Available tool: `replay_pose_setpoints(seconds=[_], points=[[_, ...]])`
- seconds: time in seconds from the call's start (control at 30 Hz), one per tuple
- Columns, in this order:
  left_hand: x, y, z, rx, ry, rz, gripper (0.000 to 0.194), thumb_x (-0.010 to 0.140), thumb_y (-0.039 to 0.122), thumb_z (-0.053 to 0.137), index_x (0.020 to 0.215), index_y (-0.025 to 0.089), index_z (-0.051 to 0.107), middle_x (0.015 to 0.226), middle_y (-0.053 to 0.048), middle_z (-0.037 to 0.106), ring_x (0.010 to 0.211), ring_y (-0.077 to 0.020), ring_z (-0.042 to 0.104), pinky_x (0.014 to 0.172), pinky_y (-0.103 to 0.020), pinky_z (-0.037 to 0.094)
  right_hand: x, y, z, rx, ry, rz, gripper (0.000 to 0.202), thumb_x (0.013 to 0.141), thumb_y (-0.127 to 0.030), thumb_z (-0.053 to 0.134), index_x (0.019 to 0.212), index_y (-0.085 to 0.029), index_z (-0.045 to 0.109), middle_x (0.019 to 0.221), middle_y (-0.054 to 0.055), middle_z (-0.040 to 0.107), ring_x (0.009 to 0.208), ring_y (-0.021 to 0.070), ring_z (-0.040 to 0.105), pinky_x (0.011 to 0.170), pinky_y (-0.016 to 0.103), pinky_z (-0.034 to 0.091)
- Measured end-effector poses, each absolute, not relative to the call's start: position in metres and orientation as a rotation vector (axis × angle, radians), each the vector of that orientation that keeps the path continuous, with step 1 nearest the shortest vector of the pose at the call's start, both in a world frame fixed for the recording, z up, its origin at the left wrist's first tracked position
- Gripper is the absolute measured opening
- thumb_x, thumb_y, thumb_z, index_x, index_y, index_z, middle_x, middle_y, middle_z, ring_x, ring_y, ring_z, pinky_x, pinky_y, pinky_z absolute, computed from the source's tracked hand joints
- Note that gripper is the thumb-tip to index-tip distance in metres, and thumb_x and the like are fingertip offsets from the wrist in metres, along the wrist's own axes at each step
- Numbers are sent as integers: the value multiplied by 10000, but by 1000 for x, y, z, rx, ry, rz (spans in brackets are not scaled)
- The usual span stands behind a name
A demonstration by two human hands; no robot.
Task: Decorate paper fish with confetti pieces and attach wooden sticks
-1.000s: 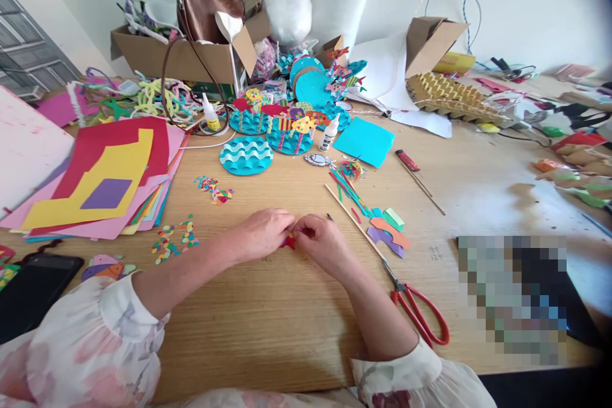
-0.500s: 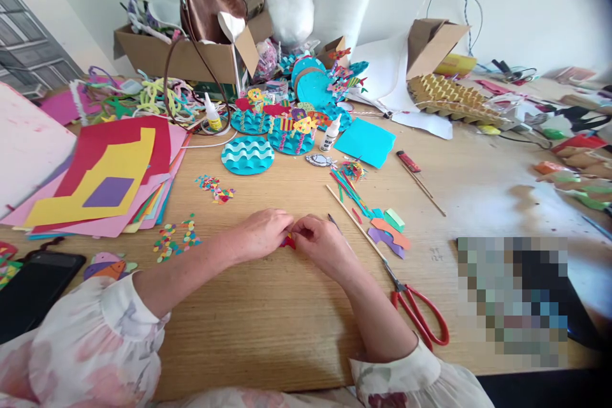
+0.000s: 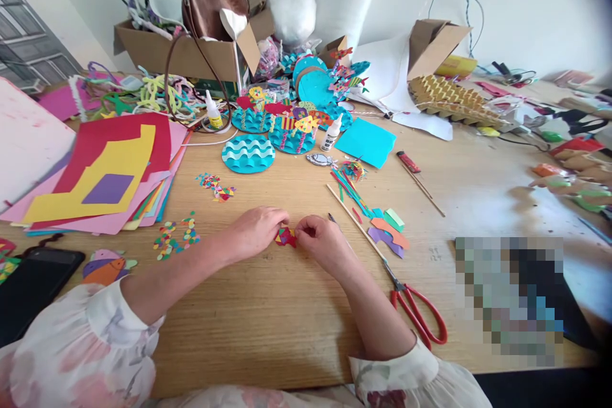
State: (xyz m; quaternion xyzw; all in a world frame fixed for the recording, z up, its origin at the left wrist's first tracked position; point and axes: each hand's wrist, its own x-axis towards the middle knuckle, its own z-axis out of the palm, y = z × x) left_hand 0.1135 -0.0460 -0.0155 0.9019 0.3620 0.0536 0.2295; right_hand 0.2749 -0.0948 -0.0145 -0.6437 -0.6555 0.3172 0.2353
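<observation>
Between my two hands is a small red paper fish point(image 3: 285, 238) with yellow and purple bits on it. My right hand point(image 3: 322, 243) is closed in a pinch at the fish's right end. Just left of the fish, my left hand point(image 3: 258, 229) has its fingers curled together at the fish's upper left edge; what its fingertips hold, if anything, is hidden. A dark pen point(image 3: 333, 222) lies partly behind my right hand. Small coloured paper dots point(image 3: 167, 239) and tiny paper scraps point(image 3: 217, 188) lie left of my hands.
Red-handled scissors point(image 3: 418, 312), a wooden stick point(image 3: 354, 220) and paper strips point(image 3: 387, 239) lie to the right. Coloured paper sheets point(image 3: 157, 194) are stacked left, near a phone point(image 3: 45, 277). Behind stand glue bottles point(image 3: 331, 134), wavy blue paper discs point(image 3: 248, 162) and cardboard boxes point(image 3: 157, 51).
My hands have parted slightly, the left fingers drawing back to the left. More of the red paper fish shows between them now.
</observation>
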Motion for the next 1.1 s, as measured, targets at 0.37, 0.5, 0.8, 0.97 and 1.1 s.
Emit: replay_pose_setpoints(seconds=[0.37, 0.5, 0.8, 0.97, 1.1], points=[[92, -70, -32, 2658, 881, 357, 293, 815, -1, 351, 934, 135, 581, 941, -62, 619, 914, -167, 530, 837, -301, 450, 261, -100, -26, -1897, -1820, 729, 170, 735, -158, 488, 669, -183, 643, 712, 26, 657, 644, 123, 538, 586, 215, 336], [91, -70, -38, 2695, 893, 377, 276, 832, 17, 361, 937, 132, 589, 951, -64, 614, 921, -166, 521, 857, -308, 445, 259, -100, -25, -1916, -1828, 704, 181, 741, -149, 482, 689, -181, 653, 723, 29, 662, 649, 125, 544, 592, 216, 343], [89, -74, -42, 2802, 861, 386, 244, 899, 163, 375, 1050, 158, 566, 1012, -57, 586, 939, -174, 500, 851, -321, 433, 258, -100, -30, -1964, -1881, 629, 172, 750, -161, 484, 676, -179, 639, 701, 29, 655, 635, 129, 543, 583, 223, 334], [90, -75, -42, 2798, 860, 343, 244, 904, 207, 386, 1082, 181, 550, 995, -40, 575, 932, -171, 489, 838, -314, 426, 258, -100, -31, -1996, -1910, 578, 163, 756, -176, 489, 684, -183, 635, 710, 30, 656, 646, 134, 546, 578, 229, 322], [92, -74, -43, 2814, 884, 305, 242, 902, 210, 393, 1085, 192, 550, 990, -36, 564, 924, -172, 482, 831, -314, 421, 258, -100, -32, -2015, -1933, 543, 152, 748, -171, 490, 673, -187, 622, 712, 27, 652, 655, 135, 545, 583, 230, 320]])
